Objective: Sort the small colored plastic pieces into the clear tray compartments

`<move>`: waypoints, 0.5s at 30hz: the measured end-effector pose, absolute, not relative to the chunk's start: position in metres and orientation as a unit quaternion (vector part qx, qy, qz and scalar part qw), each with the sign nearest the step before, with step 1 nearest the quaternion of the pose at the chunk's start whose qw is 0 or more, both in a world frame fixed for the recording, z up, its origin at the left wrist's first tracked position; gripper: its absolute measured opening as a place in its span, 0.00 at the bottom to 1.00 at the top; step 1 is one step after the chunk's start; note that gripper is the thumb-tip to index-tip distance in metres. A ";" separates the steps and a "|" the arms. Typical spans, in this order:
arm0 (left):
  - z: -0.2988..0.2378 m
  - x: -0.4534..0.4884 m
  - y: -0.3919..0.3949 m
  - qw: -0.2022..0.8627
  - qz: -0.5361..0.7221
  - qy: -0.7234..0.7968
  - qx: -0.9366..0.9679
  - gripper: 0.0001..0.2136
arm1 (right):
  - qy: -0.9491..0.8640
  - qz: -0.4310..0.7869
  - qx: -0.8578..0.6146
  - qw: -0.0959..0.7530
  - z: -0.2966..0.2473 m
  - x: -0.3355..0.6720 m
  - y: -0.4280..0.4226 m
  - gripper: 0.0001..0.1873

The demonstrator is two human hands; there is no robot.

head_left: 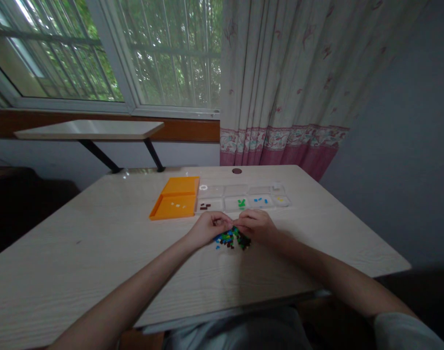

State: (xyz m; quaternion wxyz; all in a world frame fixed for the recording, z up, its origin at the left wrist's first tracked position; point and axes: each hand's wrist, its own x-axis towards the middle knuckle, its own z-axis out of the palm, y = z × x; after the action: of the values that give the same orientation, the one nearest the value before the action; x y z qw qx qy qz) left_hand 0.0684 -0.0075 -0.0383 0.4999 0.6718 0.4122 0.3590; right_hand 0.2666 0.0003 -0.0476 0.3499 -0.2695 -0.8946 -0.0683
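Note:
My left hand [207, 227] and my right hand [256, 226] meet over a small pile of tiny coloured pieces [231, 239] on the wooden table [97, 253]. Both hands have their fingers curled in, fingertips close together above the pile; what they pinch is too small to make out. Just beyond the hands lies a clear compartment tray [243, 197] with dark, green, blue and yellow pieces sorted in separate cells.
An orange tray in two parts [176, 199] lies left of the clear tray. A round hole [237, 171] sits at the table's far edge. Behind are a window, a wall shelf [86, 129] and a curtain [298, 87].

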 end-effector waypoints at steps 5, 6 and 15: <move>-0.040 0.067 -0.006 0.494 0.359 0.405 0.680 0.14 | -0.897 -0.081 -0.267 0.342 -0.048 0.268 0.001 0.08; -0.041 0.067 -0.006 0.496 0.359 0.402 0.681 0.14 | -0.898 -0.083 -0.267 0.339 -0.048 0.269 0.001 0.08; -0.042 0.069 -0.008 0.501 0.361 0.392 0.682 0.15 | -0.897 -0.092 -0.271 0.336 -0.041 0.269 0.000 0.10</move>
State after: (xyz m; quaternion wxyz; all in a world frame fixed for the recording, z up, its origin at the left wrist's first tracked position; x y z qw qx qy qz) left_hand 0.0685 -0.0079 -0.0415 0.5005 0.6823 0.3921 0.3609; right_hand 0.2691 0.0004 -0.0415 0.3358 -0.2707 -0.8975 -0.0918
